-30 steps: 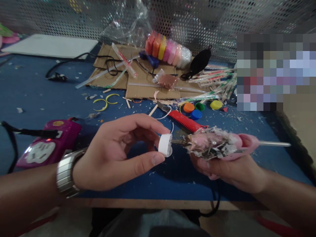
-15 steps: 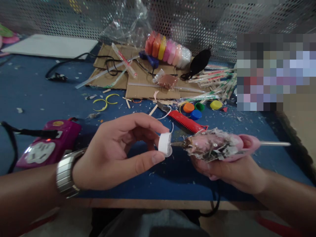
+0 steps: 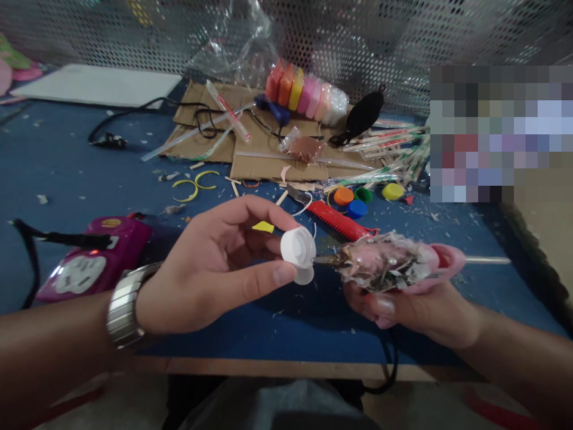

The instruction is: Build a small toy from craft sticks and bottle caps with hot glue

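Note:
Between the thumb and fingers of my left hand [image 3: 224,269] is a white plastic bottle cap [image 3: 298,246], tilted so that its round face shows. A clear round piece hangs at its lower edge. My right hand [image 3: 416,310] grips a pink hot glue gun [image 3: 389,263], its front crusted with dried glue and grey scraps. The metal nozzle points left and meets the cap's right edge; whether it touches, I cannot tell. A glue stick [image 3: 487,260] juts from the gun's back. Behind the hands lies a red-handled cutter knife [image 3: 342,220].
Orange [image 3: 344,196], blue [image 3: 357,208], green and yellow caps lie beyond the knife. A purple power strip [image 3: 101,257] sits at left. Farther back are cardboard [image 3: 268,164], wrapped chopsticks [image 3: 389,143], a bag of coloured clay [image 3: 304,92] and a white board [image 3: 98,83].
My left hand has turned the white cap, so its round face now shows more. The glue stick behind the gun sticks out less. A yellow piece has come into view behind my left fingers.

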`<state>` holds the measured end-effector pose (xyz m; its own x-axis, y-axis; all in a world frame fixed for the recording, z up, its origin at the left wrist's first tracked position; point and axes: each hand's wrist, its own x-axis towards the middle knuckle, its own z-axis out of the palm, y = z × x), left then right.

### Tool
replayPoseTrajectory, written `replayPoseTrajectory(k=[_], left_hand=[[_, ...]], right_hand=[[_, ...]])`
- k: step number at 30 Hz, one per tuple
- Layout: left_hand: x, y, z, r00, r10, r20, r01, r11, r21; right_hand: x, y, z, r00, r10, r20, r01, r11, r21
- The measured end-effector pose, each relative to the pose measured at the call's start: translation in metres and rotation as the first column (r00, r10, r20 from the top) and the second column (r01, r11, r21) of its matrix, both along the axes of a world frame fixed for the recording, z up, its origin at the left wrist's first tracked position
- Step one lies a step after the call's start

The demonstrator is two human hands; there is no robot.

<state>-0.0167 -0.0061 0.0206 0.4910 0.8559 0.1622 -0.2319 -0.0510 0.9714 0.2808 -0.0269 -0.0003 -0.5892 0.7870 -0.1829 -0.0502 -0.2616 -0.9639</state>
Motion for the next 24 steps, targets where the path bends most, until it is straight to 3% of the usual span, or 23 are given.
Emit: replayPoseTrajectory(k=[4, 8, 14, 17, 20, 24], left_hand=[[0.002, 0.001, -0.003, 0.993, 0.045, 0.111, -0.03, 0.99, -0.137], [0.004, -0.001, -0.002, 0.992, 0.114, 0.048, -0.099, 0.965, -0.242], [0.006, 0.001, -0.004, 0.97, 0.238, 0.045, -0.22, 0.943, -0.251], [0.007, 0.004, -0.007, 0.956, 0.292, 0.041, -0.276, 0.934, -0.227], [0.007, 0.007, -0.01, 0.943, 0.333, 0.008, -0.326, 0.927, -0.188], [0.004, 0.012, -0.016, 0.914, 0.404, 0.035, -0.399, 0.912, -0.097]], right_hand=[[0.002, -0.001, -0.008, 0.993, 0.026, -0.115, -0.03, 0.999, -0.032], [-0.002, 0.0, -0.01, 0.986, 0.019, -0.164, -0.013, 0.999, 0.036], [-0.011, 0.003, -0.005, 0.984, 0.025, -0.179, -0.028, 0.999, -0.015], [-0.012, 0.006, -0.001, 0.997, 0.027, -0.077, -0.022, 0.998, 0.066], [-0.015, 0.007, 0.004, 0.986, -0.028, 0.164, -0.01, 0.974, 0.227], [-0.025, 0.005, 0.01, 0.898, -0.211, 0.385, 0.002, 0.879, 0.477]])
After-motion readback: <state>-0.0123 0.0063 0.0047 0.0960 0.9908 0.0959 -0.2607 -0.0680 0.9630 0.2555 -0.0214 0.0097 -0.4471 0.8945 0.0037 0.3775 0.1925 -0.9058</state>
